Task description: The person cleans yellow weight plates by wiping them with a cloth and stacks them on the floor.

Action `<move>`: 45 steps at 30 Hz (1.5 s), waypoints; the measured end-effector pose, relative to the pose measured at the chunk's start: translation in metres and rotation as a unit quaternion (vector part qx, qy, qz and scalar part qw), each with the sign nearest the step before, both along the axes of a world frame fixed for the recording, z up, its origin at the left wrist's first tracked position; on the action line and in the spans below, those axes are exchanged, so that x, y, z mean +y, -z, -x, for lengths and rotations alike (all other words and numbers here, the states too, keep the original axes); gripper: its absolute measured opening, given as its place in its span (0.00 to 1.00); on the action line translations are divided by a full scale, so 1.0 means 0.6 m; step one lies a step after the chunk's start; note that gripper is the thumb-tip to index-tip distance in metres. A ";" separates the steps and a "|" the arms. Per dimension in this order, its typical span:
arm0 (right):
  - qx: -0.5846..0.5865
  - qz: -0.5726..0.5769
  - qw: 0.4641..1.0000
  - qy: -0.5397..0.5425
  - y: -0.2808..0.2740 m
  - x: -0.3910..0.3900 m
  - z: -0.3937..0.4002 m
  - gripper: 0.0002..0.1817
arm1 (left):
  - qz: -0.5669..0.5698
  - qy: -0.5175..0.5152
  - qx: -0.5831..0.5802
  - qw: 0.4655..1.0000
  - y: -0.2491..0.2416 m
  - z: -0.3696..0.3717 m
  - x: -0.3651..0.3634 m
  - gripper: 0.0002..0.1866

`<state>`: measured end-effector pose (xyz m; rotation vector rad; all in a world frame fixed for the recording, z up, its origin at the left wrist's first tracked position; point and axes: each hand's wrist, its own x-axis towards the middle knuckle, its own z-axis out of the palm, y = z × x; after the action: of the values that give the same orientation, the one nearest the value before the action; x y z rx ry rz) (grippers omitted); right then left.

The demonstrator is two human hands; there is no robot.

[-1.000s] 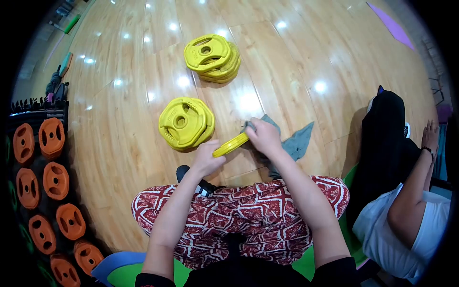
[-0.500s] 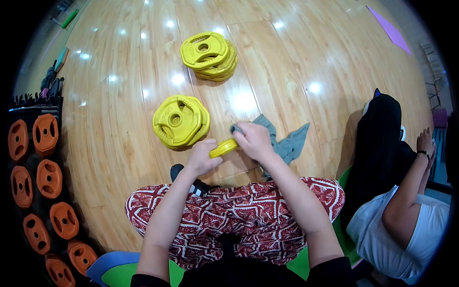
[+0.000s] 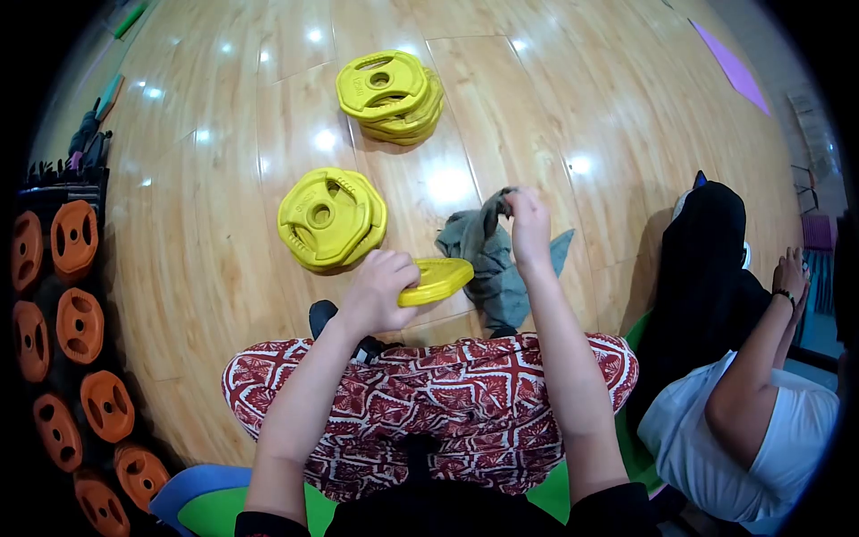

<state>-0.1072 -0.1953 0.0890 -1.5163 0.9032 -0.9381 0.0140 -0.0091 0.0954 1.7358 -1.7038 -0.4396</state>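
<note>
My left hand (image 3: 379, 288) is closed on the left edge of a yellow weight plate (image 3: 440, 279), which is tilted above the floor in front of my lap. Pinched in my right hand (image 3: 528, 224) is the upper end of a grey-green cloth (image 3: 492, 268); the rest of it hangs and spreads below. Beyond my left hand lies a short stack of yellow weight plates (image 3: 309, 215). A taller stack of similar plates (image 3: 376, 85) stands farther away.
Orange weight plates (image 3: 80, 325) fill a dark rack along the left. At my right sits another person (image 3: 734, 430) in a white top and dark trousers. A green mat (image 3: 224, 515) is under me. The floor (image 3: 528, 116) is glossy wood. A purple mat (image 3: 729, 67) lies far right.
My right hand has left the plate and moved right and up, lifting part of the cloth. The plate in my left hand has turned to show more of its face.
</note>
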 end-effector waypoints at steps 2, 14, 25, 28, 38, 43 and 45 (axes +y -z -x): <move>0.000 -0.021 1.000 0.004 -0.019 -0.011 0.007 0.09 | 0.010 0.017 0.001 1.000 -0.002 0.009 0.001 0.13; -0.067 -0.095 0.984 0.138 -0.068 -0.020 0.013 0.13 | 0.033 -0.086 -0.141 0.986 0.003 0.018 0.015 0.12; 0.006 -0.111 0.993 -0.030 -0.005 0.010 -0.007 0.11 | -0.192 -0.233 0.615 0.728 0.001 -0.033 0.021 0.30; -0.008 -0.134 0.989 -0.067 0.007 0.027 -0.017 0.06 | -0.152 -0.148 0.767 0.606 0.000 -0.047 0.021 0.29; 0.081 -0.128 0.980 -0.126 0.067 0.056 -0.028 0.06 | -0.125 -0.241 0.589 0.761 0.026 -0.052 0.011 0.36; 0.033 -0.100 0.994 -0.002 0.056 0.052 -0.031 0.06 | -0.141 -0.245 0.571 0.771 0.019 -0.053 0.005 0.39; 0.022 -0.107 0.994 0.004 0.054 0.053 -0.031 0.06 | -0.148 -0.251 0.567 0.770 0.013 -0.053 0.002 0.39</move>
<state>-0.0884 -0.1632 0.0565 -1.3542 1.0090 -0.7896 0.0455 -0.0078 0.0876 1.4755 -0.2899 -1.2220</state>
